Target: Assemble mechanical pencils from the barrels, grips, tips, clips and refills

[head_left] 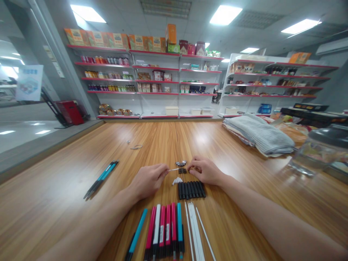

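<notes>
Counts: two hands; one thin rod (pixel 174 169) between them; two blue pens (pixel 102 179) side by side on the table (pixel 81 156), off to the left; seven barrels (pixel 162 226) near the bottom edge, four pink, two blue, one white; black tubes (pixel 191 190) in a close row, about eight; white sticks (pixel 196 232), one at the left, a bundle too tight to count, one slanting at the right; small white pieces (pixel 177 180), a handful, overlapping; silver bits (pixel 181 164) in an arc and dark bits (pixel 182 170) just below them, both too small to count; one loop (pixel 136 146) farther up the table, a single small piece (pixel 128 141) near it. Rod: pale, very slim, straight; finer detail lost to blur. It sits over the middle of the table, left of the dark bits, above the small white pieces in view; touching the dark bits or not, cannot tell. Long axis runs nearly level across the view, free end pointing right toward the other hand and tipped slightly up, near end inside the left fingers. Left hand (pixel 149 180): narrow pinch, thumb and fingertips closed on the rod. Right hand (pixel 206 171): fingers curled in close beside the dark bits, fingertips near together; whether anything is held there, cannot tell.
</notes>
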`<state>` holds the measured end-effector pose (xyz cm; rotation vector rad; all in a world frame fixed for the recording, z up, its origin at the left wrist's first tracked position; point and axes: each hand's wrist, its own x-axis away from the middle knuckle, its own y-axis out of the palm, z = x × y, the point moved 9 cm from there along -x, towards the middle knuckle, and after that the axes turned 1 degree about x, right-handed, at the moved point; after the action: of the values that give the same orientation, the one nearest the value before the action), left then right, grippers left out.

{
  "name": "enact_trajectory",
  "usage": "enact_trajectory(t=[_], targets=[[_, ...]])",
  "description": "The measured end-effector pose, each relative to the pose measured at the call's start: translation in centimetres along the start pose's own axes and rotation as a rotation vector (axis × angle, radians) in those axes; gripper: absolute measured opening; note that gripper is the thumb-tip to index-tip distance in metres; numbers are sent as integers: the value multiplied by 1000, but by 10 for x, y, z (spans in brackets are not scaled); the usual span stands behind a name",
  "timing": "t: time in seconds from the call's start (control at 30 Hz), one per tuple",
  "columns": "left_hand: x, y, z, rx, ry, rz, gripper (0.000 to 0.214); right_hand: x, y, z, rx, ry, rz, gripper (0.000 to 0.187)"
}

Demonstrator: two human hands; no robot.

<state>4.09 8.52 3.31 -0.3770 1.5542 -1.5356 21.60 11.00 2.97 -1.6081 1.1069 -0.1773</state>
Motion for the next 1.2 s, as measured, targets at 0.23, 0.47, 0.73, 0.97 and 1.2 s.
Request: enact_trajectory(t=[0.23,0.47,0.73,0.97,1.2], targets=[[-2,0,0,-17,7,-10,23,0,-1,0,22,1,6,16],[-1,0,3,-7,22,-17,21,-1,0,1,47,5,11,9],[-1,0,8,-38,60,-16,22,-1,-13,-16,37,-36,147,6],[-1,1,11,-61,64,-23,24,2,-20,-47,-21,-152,223,11],[-1,0,12,-61,64,-6,24,2,-19,-49,-14,-124,207,13]])
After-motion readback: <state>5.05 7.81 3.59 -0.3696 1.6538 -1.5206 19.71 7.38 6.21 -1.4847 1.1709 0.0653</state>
